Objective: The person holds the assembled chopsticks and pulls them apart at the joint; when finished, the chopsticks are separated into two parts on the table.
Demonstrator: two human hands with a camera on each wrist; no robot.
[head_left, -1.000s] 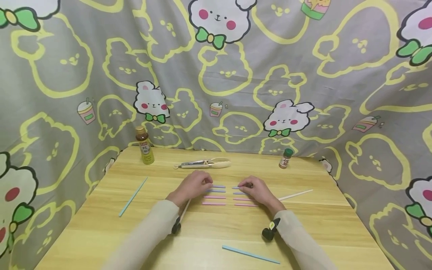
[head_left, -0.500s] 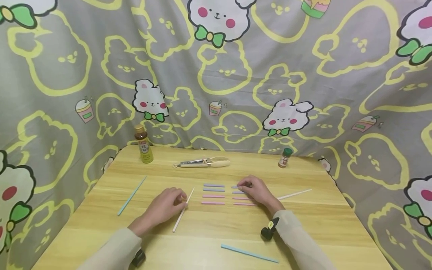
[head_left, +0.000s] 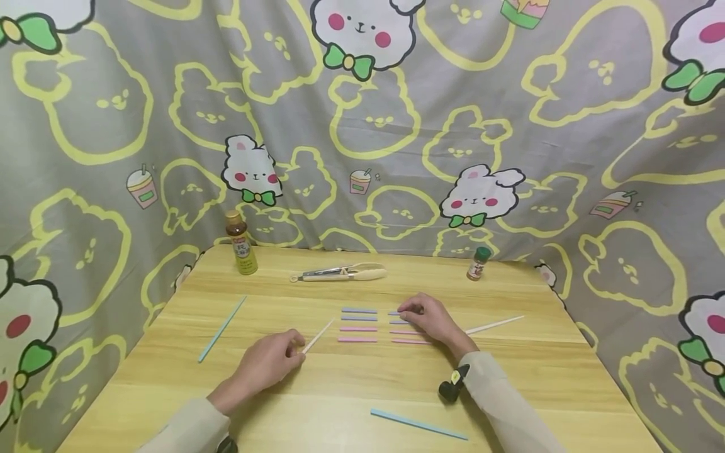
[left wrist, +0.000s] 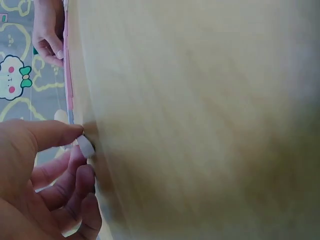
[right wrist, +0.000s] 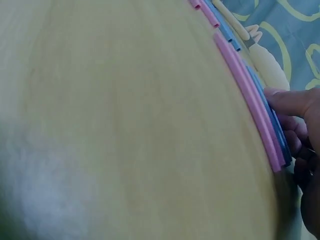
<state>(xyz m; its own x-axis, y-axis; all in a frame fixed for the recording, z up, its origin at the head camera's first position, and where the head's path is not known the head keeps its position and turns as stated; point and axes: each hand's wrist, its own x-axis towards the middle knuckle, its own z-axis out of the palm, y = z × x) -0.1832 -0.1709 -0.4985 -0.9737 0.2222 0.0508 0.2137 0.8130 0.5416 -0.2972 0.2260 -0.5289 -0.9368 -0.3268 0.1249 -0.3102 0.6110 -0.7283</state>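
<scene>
White stick (head_left: pixel 318 336) that slanted left of the pink sticks (head_left: pixel 358 340), left hand (head_left: pixel 263 363) whose grip pinched that stick's near end, right hand (head_left: pixel 433 321) whose grip pinched the farthest right blue stick (head_left: pixel 393 313), tongs (head_left: pixel 340 274) that lay far across the desk (head_left: pixel 317 415)

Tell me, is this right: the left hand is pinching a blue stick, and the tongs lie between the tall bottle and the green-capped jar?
Not quite: the left hand pinches a white stick, as the head view shows. The tongs do lie between the tall bottle and the green-capped jar.
</scene>
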